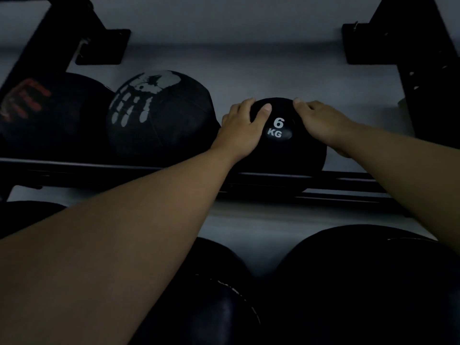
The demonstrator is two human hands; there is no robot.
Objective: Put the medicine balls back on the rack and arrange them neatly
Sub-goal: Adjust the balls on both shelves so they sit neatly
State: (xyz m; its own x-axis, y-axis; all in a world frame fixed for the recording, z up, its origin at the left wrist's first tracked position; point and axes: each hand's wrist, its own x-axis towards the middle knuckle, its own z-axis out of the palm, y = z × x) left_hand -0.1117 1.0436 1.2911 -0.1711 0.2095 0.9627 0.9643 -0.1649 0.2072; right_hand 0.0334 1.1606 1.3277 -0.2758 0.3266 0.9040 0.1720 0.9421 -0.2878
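Both hands on the small black rubber medicine ball marked "6 KG", one each side. Left hand cups the ball's left flank, fingers spread over the top, thumb laid across the front just beside the white "6". Right hand cups the right flank, fingertips over the top edge, palm pressed to the side. Both hands closed around the ball, gripping it between them.

The ball sits on the rails of the black metal rack, on the shelf at hand level, toward the right half. Its underside dips between the rails. Shelf to the right of it is bare up to the black upright post.

Left of it, same shelf: larger black stitched medicine ball with a white skull-and-handprint graphic, just beside the 6 kg ball; cannot tell if they touch, the left hand covers the gap. Further left, another large black ball with a red handprint graphic, pressed against the white-print one.

Shelf below: two large dark balls, one at bottom centre partly hidden by the left forearm, one at bottom right. Lighting is dim and detail on the lower balls is poor.

Pale grey wall behind the rack.
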